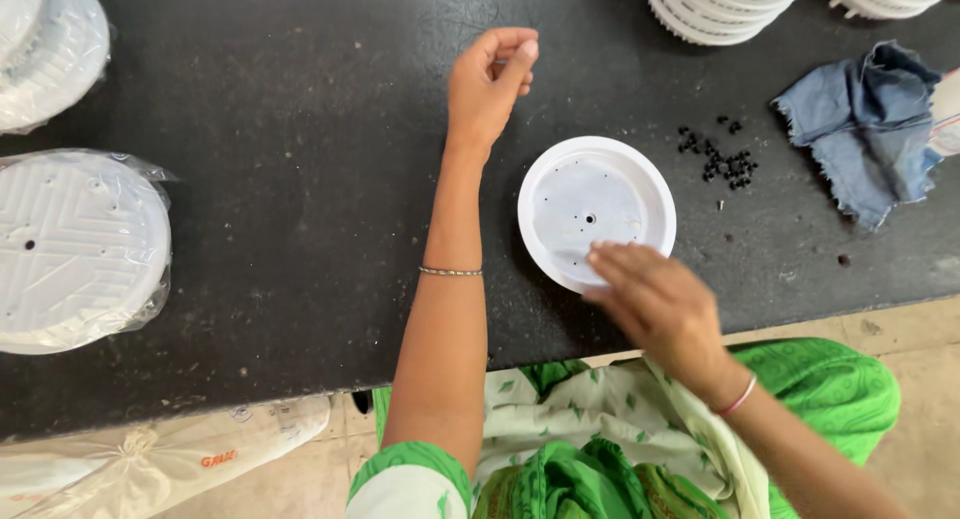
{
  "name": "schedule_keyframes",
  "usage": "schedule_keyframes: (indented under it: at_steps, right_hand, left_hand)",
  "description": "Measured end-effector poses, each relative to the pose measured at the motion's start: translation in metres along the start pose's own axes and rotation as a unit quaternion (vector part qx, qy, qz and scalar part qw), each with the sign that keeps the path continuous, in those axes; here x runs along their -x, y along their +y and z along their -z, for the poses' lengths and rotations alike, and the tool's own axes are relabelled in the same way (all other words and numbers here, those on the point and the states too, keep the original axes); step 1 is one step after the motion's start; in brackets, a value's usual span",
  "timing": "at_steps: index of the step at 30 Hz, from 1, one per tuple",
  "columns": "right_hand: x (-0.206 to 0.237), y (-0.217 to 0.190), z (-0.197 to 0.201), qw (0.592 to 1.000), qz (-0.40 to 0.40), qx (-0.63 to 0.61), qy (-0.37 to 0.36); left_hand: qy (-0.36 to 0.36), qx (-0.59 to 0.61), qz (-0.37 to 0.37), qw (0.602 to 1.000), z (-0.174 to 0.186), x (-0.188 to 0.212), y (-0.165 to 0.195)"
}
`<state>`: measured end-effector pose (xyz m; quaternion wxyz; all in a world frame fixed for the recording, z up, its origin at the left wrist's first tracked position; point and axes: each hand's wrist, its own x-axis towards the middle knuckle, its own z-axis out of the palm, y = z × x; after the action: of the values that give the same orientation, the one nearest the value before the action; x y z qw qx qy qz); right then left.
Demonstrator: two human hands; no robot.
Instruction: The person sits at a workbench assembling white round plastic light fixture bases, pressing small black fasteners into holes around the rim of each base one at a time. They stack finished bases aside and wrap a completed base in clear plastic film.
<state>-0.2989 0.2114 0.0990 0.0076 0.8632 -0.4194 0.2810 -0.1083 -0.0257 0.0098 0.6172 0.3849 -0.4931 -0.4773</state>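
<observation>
White disc flat on dark surface, near front edge. Right hand on disc's near rim, fingers spread loosely, gripping nothing. Left hand lifted above surface, fingertips pinched narrow; what is between them cannot be told. Black beads and blue cloth right of disc.

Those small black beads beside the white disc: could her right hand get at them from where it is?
Probably yes. The right hand rests on the white disc, and only bare black table lies between it and the small black beads.
</observation>
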Motion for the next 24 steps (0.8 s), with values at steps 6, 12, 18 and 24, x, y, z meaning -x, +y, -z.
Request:
schedule_keyframes:
  at_steps: [6,12,18,24]
  right_hand:
    - [0.025,-0.015,-0.018,0.998,-0.063,0.000,0.022]
    - [0.037,0.014,-0.004,0.867,-0.312,-0.330,0.206]
    - [0.032,0.051,-0.007,0.558,-0.414,-0.668,0.267]
    - [0.050,0.050,-0.023,0.646,-0.464,-0.570,0.204]
  left_hand:
    - [-0.055,0.091,0.059,0.993,-0.007,0.014,0.010]
    - [-0.129,0.130,0.099,0.978,-0.015,0.017,0.026]
    - [-0.308,0.207,0.192,0.909,-0.037,0.025,0.024]
    - [-0.319,0.104,0.189,0.923,-0.043,0.025,0.016]
